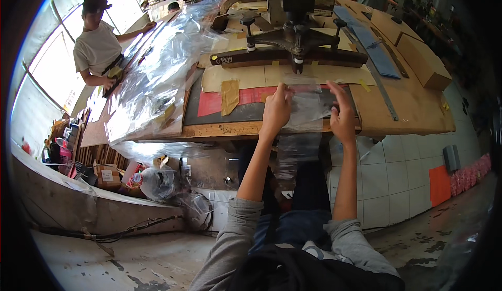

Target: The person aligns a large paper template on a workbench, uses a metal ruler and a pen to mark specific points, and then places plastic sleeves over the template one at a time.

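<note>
A clear plastic sheet (304, 108) lies over the near edge of the work table and hangs down in front of my legs. My left hand (277, 112) is closed at its left edge, fingers pressed together on the film. By the right edge is my right hand (342, 117), its fingers stretched forward and the thumb apart. Under the film are a dark mat (244, 112) and a red strip (209, 103) with brown tape (230, 96) across it. Just beyond my hands, a dark press bar (287, 58) with screw knobs sits above a beige sheet (240, 77).
Crumpled clear film (151, 77) covers the table's left side, where a co-worker (99, 45) stands. On the right lie a metal ruler (384, 100), blue strips (368, 43) and a cardboard box (423, 61). A large plastic bottle (157, 182) stands below left.
</note>
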Available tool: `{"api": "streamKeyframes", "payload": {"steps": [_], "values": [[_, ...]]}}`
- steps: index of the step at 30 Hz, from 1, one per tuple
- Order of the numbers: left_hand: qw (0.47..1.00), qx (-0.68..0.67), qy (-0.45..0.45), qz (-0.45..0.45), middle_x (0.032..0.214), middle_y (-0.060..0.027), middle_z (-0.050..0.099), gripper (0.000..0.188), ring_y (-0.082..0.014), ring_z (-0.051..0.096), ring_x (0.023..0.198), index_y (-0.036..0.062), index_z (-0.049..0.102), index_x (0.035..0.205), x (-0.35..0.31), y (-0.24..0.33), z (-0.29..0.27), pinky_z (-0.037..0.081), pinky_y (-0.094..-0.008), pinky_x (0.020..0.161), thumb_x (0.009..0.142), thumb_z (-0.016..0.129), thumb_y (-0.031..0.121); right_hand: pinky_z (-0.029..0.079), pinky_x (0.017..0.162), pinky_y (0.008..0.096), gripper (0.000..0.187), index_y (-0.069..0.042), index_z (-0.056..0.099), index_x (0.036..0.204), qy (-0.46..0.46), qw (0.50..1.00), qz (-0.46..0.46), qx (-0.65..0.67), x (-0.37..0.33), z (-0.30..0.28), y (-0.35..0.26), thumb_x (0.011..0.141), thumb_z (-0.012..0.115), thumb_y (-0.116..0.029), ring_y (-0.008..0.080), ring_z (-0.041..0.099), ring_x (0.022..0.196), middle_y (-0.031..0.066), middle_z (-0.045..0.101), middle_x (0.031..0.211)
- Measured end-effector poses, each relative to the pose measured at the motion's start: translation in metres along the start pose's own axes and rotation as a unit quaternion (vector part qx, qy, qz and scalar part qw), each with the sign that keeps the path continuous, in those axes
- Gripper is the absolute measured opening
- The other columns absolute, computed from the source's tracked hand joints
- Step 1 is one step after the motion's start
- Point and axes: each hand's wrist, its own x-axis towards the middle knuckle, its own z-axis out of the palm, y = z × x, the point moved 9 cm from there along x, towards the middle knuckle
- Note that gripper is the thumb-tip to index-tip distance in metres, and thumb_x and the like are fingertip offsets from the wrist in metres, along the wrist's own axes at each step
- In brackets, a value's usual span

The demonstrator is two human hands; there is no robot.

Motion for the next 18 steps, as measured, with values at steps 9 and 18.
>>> {"api": "streamKeyframes", "payload": {"steps": [9, 18], "values": [[1.0, 0.019, 0.015, 0.019, 0.078, -0.0201, 0.062, 0.019, -0.0402, 0.059, 0.071, 0.0008, 0.044, 0.095, -0.005, 0.012, 0.0, 0.045, -0.0461, 0.059, 0.079, 0.055, 0.003, 0.038, 0.094, 0.0368, 0.021, -0.011, 0.069, 0.095, -0.149, 0.978, -0.098, -0.103, -0.011, 0.027, -0.013, 0.076, 0.063, -0.015, 0.0239, 0.054, 0.109, 0.0048, 0.064, 0.107], [0.996, 0.073, 0.047, 0.024, 0.075, -0.0187, 0.061, 0.018, -0.0381, 0.06, 0.067, 0.0021, 0.045, 0.093, -0.014, 0.024, -0.005, 0.046, -0.0451, 0.056, 0.08, 0.056, 0.006, 0.042, 0.084, 0.0326, 0.014, -0.009, 0.069, 0.085, -0.063, 0.974, -0.135, -0.172, -0.024, 0.022, -0.026, 0.074, 0.062, -0.014, 0.0195, 0.059, 0.098, 0.0015, 0.068, 0.096]]}}
